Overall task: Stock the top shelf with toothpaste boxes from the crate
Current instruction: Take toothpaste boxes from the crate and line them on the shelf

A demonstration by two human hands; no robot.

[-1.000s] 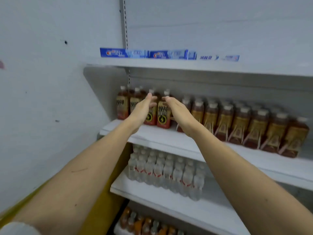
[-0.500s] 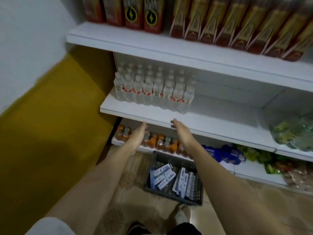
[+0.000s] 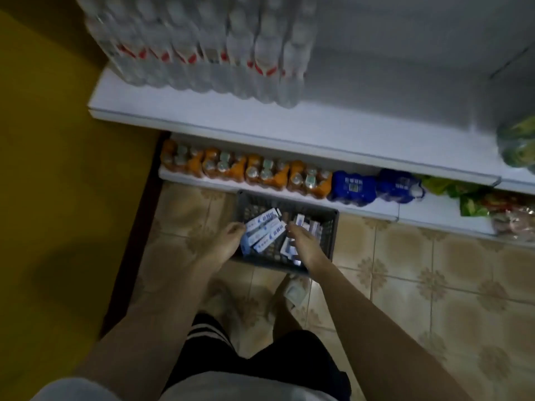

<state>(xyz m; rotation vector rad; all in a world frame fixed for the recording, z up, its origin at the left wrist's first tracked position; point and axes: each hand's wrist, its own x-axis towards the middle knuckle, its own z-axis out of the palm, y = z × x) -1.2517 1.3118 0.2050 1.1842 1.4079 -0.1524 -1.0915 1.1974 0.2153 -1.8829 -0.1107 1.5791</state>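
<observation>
A dark grey crate (image 3: 330, 227) stands on the tiled floor in front of the lowest shelf. Several white-and-blue toothpaste boxes (image 3: 265, 231) lie loose inside it. My left hand (image 3: 224, 241) hangs over the crate's left side, fingertips touching the left end of the boxes. My right hand (image 3: 304, 244) is over the middle of the crate, fingers spread above more boxes. Neither hand visibly holds a box. The top shelf is out of view.
A white shelf (image 3: 289, 131) with clear water bottles (image 3: 202, 47) juts out above the crate. Orange drink bottles (image 3: 246, 169) and blue packs (image 3: 353, 186) line the lowest shelf. A yellow wall (image 3: 58, 140) stands at the left. My feet are just behind the crate.
My view has swung down from the upper shelves to the floor. Both hands have dropped from shelf height into the crate.
</observation>
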